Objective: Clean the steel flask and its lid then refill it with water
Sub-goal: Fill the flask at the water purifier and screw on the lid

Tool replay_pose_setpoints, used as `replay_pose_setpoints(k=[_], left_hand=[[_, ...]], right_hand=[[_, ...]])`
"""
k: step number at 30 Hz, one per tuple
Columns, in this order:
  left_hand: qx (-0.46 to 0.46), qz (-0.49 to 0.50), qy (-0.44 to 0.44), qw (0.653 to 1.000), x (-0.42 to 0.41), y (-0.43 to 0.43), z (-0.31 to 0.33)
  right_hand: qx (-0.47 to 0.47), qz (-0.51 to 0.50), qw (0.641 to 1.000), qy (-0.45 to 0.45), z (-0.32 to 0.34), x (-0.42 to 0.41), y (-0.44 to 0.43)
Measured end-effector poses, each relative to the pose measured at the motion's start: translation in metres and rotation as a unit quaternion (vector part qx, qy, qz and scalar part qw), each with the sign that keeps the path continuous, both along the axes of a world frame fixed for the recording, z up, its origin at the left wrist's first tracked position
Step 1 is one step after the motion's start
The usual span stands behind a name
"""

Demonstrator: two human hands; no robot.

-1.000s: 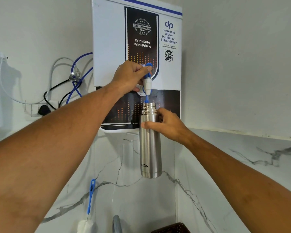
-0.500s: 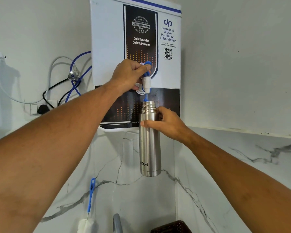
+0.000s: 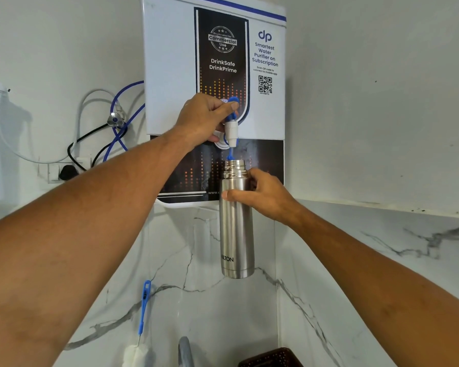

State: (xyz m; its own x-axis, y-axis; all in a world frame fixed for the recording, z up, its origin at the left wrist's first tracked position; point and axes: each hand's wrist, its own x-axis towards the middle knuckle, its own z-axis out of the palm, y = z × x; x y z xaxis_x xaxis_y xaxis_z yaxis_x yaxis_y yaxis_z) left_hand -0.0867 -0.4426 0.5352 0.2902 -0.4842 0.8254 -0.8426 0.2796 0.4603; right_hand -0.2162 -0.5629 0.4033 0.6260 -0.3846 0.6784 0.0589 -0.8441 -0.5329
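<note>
The steel flask (image 3: 236,234) hangs upright in the air, lid off, its open threaded mouth right under the blue spout of the purifier tap (image 3: 231,131). My right hand (image 3: 260,196) grips the flask just below its neck. My left hand (image 3: 204,119) holds the tap, thumb on its blue lever. The tap belongs to a white and black water purifier (image 3: 170,75) mounted on the wall. The lid is not in view. I cannot make out water flow.
A blue-handled bottle brush (image 3: 143,308) leans against the marble wall at lower left. A faucet top (image 3: 184,350) and a dark basket (image 3: 270,357) show at the bottom edge. Hoses and a plugged cable (image 3: 112,128) hang left of the purifier.
</note>
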Motion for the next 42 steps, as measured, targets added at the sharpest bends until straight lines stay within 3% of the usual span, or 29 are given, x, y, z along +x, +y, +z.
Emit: replay_pose_setpoints(k=[8, 20, 42], left_hand=[[0.001, 0.004, -0.006, 1.0, 0.001, -0.0006, 0.0008], [-0.021, 0.073, -0.082, 0.994, 0.0011, -0.0021, 0.0019], [-0.004, 0.041, -0.038, 0.998, 0.0012, -0.0027, 0.0027]], right_hand=[[-0.002, 0.001, 1.0, -0.001, 0.0003, 0.0001, -0.0004], [-0.002, 0.003, 1.0, -0.002, 0.0002, -0.0001, -0.0005], [0.0, 0.002, 1.0, -0.002, -0.0006, 0.0026, -0.0045]])
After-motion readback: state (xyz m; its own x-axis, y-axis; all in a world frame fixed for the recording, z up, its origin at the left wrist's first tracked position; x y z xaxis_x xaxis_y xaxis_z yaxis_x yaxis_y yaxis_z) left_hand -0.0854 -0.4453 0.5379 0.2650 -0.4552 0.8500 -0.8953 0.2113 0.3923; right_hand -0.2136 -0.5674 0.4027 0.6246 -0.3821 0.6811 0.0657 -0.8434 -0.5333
